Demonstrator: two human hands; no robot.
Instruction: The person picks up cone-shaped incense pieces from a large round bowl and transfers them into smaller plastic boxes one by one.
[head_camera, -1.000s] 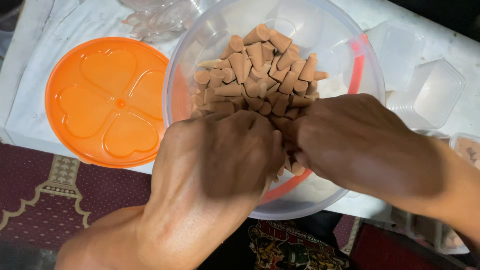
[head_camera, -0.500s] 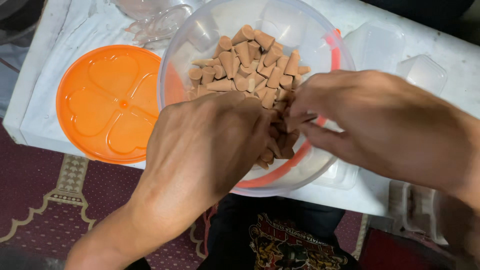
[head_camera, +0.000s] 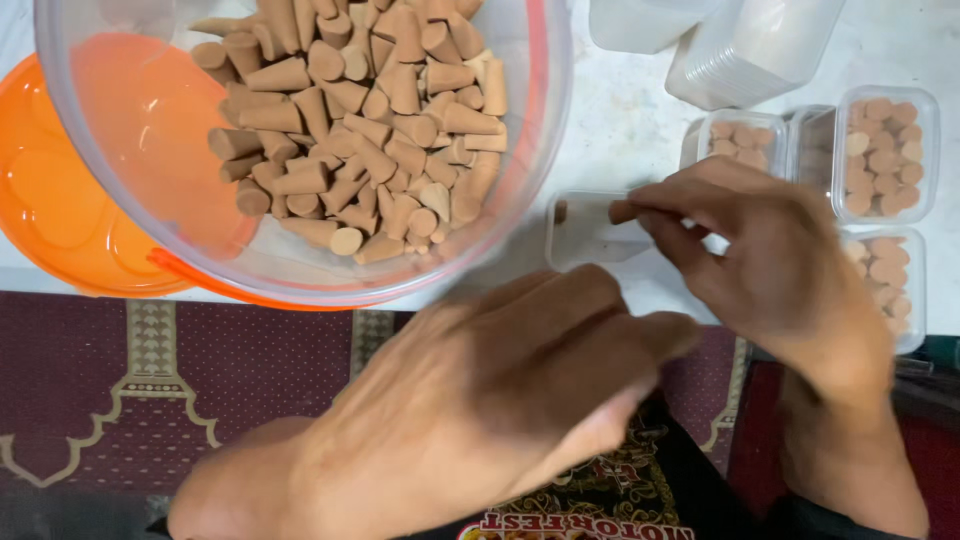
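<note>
Bright, even overhead light, soft shadows, left hand (head_camera: 500, 400) motion-blurred (nearest the lens), mild glare on bowl (head_camera: 545, 120)

White table (head_camera: 640, 130) bears clear bowl (head_camera: 540, 120), orange lid (head_camera: 60, 220), small boxes (head_camera: 885, 150).

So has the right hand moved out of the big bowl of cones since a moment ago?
Yes. The right hand has left the clear bowl and gone to its right, now over a small clear box on the white table.
</note>
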